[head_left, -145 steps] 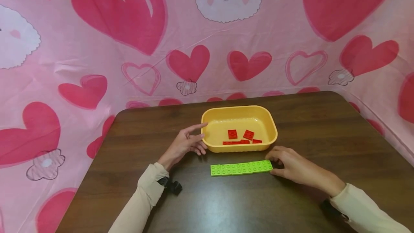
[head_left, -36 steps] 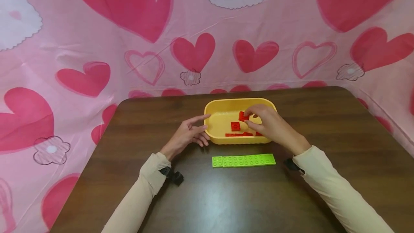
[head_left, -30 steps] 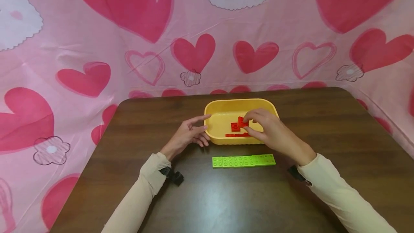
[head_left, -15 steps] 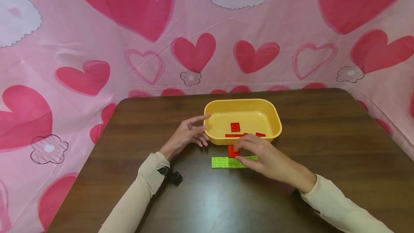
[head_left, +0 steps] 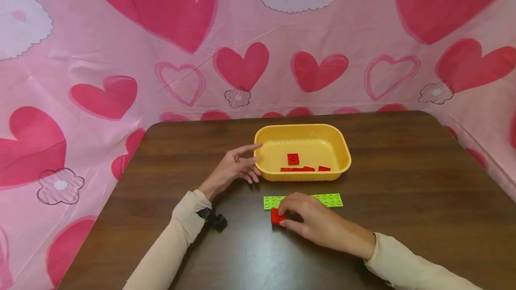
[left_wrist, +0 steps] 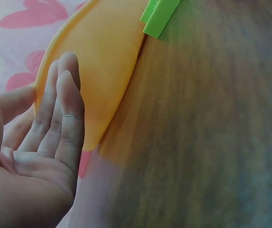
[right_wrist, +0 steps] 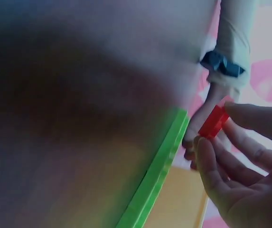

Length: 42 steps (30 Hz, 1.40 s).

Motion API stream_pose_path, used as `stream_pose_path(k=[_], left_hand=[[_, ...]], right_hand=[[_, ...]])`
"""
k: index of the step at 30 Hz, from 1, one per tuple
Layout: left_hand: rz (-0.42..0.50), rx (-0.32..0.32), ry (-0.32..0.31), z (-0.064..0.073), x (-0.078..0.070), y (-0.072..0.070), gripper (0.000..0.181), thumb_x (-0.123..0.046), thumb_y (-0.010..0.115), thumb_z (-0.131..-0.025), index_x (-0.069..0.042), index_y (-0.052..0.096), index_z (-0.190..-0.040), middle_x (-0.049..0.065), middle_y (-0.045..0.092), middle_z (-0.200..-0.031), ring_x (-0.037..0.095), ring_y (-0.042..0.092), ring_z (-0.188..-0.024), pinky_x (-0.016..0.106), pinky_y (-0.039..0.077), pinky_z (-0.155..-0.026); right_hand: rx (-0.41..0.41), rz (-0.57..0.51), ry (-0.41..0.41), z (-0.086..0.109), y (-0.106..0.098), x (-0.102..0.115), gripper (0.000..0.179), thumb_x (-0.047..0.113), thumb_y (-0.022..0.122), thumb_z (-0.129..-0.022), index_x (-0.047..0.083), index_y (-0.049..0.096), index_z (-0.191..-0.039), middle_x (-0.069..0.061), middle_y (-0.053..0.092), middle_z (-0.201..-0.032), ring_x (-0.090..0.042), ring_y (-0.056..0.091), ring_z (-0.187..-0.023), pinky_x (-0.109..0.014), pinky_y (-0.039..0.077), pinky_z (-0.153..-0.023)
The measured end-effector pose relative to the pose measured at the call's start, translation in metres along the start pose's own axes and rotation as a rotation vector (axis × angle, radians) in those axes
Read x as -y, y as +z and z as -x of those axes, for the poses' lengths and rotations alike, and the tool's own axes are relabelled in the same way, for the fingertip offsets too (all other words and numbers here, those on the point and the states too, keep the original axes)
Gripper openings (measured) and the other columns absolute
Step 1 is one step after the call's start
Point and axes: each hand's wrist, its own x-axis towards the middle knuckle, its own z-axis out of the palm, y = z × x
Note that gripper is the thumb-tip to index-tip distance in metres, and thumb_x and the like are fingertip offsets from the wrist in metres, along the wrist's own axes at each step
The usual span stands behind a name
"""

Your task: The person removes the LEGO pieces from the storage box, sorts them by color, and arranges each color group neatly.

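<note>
My right hand (head_left: 316, 223) pinches a square red building brick (head_left: 277, 216) between thumb and fingers, just in front of the left part of a row of lime-green building bricks (head_left: 331, 200). In the right wrist view the red brick (right_wrist: 214, 122) sits between the fingertips, above the table. Part of the green row lies behind the right hand. My left hand (head_left: 233, 168) rests at the left end of a yellow tray (head_left: 302, 176), its fingers extended and touching the rim. The left wrist view shows those fingers (left_wrist: 69, 111) fairly straight alongside the tray wall (left_wrist: 102, 61).
Inside the tray lies a red square brick (head_left: 293, 159), with several more red pieces (head_left: 297, 169) partly hidden by the front wall. The dark wooden table (head_left: 403, 160) extends around the tray. A pink heart-patterned cloth (head_left: 238, 21) hangs behind it.
My right hand has gone from the green row to the tray, picked up a red brick, and brought it over the green row to the near side. The left hand has stayed at the tray.
</note>
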Motion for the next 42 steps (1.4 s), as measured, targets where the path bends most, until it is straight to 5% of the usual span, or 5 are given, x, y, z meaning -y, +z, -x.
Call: stream_pose_path(k=[8, 20, 26, 35, 42], left_hand=[[-0.006, -0.006, 0.003, -0.001, 0.001, 0.0, 0.051, -0.012, 0.061, -0.1, -0.011, 0.046, -0.149, 0.015, 0.073, -0.079, 0.027, 0.071, -0.064, 0.035, 0.06, -0.059], [-0.011, 0.002, 0.006, -0.001, -0.001, 0.002, 0.052, -0.013, 0.061, -0.1, -0.011, 0.045, -0.15, 0.015, 0.072, -0.079, 0.027, 0.071, -0.065, 0.036, 0.06, -0.059], [-0.008, 0.003, 0.011, 0.0, -0.001, 0.002, 0.051, -0.013, 0.06, -0.1, -0.011, 0.045, -0.149, 0.015, 0.072, -0.078, 0.027, 0.071, -0.064, 0.036, 0.06, -0.059], [-0.002, -0.002, 0.004, 0.001, -0.001, 0.001, 0.052, -0.014, 0.061, -0.1, -0.012, 0.046, -0.149, 0.015, 0.072, -0.078, 0.027, 0.071, -0.064, 0.035, 0.06, -0.059], [-0.002, 0.003, 0.001, 0.0, 0.0, 0.0, 0.052, -0.015, 0.061, -0.1, -0.011, 0.045, -0.149, 0.014, 0.072, -0.077, 0.027, 0.071, -0.064, 0.034, 0.06, -0.059]], right_hand=[[0.029, 0.142, -0.024, -0.007, 0.013, 0.009, 0.009, 0.015, 0.077, -0.088, 0.014, 0.072, -0.096, 0.008, 0.066, -0.096, -0.009, 0.059, -0.094, -0.03, 0.055, -0.084], [0.113, 0.052, -0.039, 0.003, 0.008, 0.004, 0.024, 0.001, 0.07, -0.088, 0.008, 0.075, -0.111, 0.0, 0.065, -0.112, -0.01, 0.062, -0.101, -0.03, 0.055, -0.087], [0.137, 0.116, -0.052, 0.005, 0.005, 0.004, 0.03, 0.005, 0.072, -0.089, 0.011, 0.073, -0.118, 0.002, 0.057, -0.115, -0.009, 0.054, -0.1, -0.026, 0.052, -0.083], [0.205, 0.178, -0.085, 0.002, 0.001, 0.003, 0.028, 0.01, 0.07, -0.093, 0.011, 0.071, -0.121, 0.002, 0.057, -0.122, -0.01, 0.053, -0.11, -0.029, 0.051, -0.095], [0.216, 0.29, -0.13, -0.001, 0.0, 0.002, 0.03, 0.011, 0.07, -0.092, 0.013, 0.07, -0.122, 0.004, 0.054, -0.105, -0.008, 0.05, -0.094, -0.022, 0.049, -0.082]])
